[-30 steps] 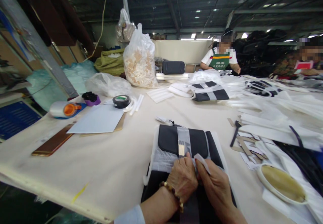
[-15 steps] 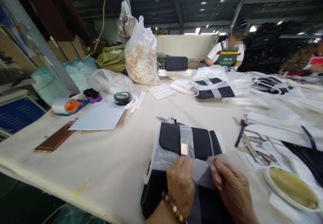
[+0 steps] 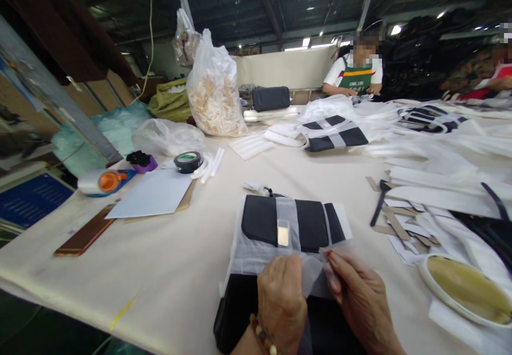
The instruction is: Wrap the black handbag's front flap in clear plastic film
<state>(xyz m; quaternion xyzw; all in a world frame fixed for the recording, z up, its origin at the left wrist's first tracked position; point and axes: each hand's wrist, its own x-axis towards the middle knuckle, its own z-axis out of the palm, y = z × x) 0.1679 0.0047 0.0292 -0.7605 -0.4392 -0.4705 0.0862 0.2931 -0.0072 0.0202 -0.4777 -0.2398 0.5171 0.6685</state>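
Observation:
A black handbag (image 3: 286, 222) lies flap up in front of me, with a gold-coloured clasp (image 3: 283, 236) on its front and translucent strips around it. My left hand (image 3: 282, 299), with a beaded bracelet at the wrist, is closed in a fist over the bag's lower part, gripping the translucent wrapping sheet (image 3: 311, 272). To its right, my right hand (image 3: 356, 288) pinches the same thin sheet between thumb and fingers, just below the flap. The black section (image 3: 238, 304) nearest me is partly hidden by my hands and forearms.
Card and paper scraps (image 3: 408, 232) and an oval dish (image 3: 466, 291) lie at right. At left are black tape (image 3: 188, 162), a white sheet (image 3: 150, 192) and a tape dispenser (image 3: 106, 182). Behind stands a scrap-filled plastic bag (image 3: 216, 94); a co-worker (image 3: 354, 78) works across the table.
The view has shifted slightly, so the bag and my hands appear a little further left. Less of the sheet sticks out beyond my right hand. Both hands keep their grip.

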